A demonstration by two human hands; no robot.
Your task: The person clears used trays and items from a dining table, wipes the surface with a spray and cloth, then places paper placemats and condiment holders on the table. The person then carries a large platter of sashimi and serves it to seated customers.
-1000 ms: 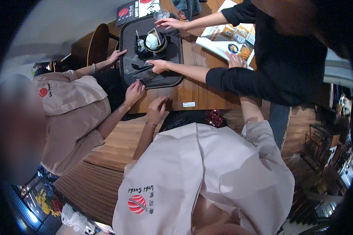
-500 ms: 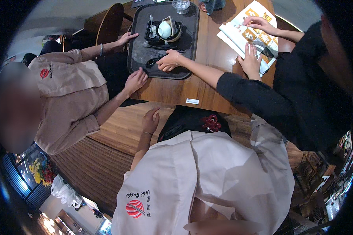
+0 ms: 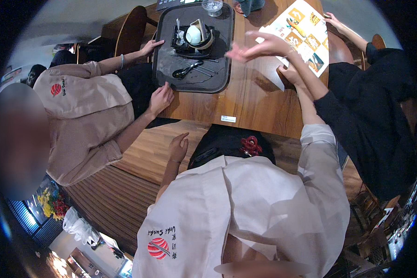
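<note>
My left hand (image 3: 177,147) hangs beside my lap below the table edge, empty, with its fingers loosely extended. At the table's right side my right hand (image 3: 290,75) grips the near edge of a menu (image 3: 306,34) of large printed sheets. A person in black reaches one forearm across my right hand, partly hiding its fingers. That person's blurred open hand (image 3: 259,47) hovers between the menu and the tray, and their other hand (image 3: 333,22) is at the menu's far right edge.
A person at the left has both hands on a black tray (image 3: 162,69). On it are a spoon (image 3: 188,70), thin sticks (image 3: 206,69), a dark pot (image 3: 211,39) with a pale cup (image 3: 193,34) and a glass bowl (image 3: 213,6). A wooden table (image 3: 250,102) lies beneath.
The hand of the person in black has let go of the spoon on the tray and drawn back right. The menu has shifted and its near edge is raised, with my right hand now gripping it.
</note>
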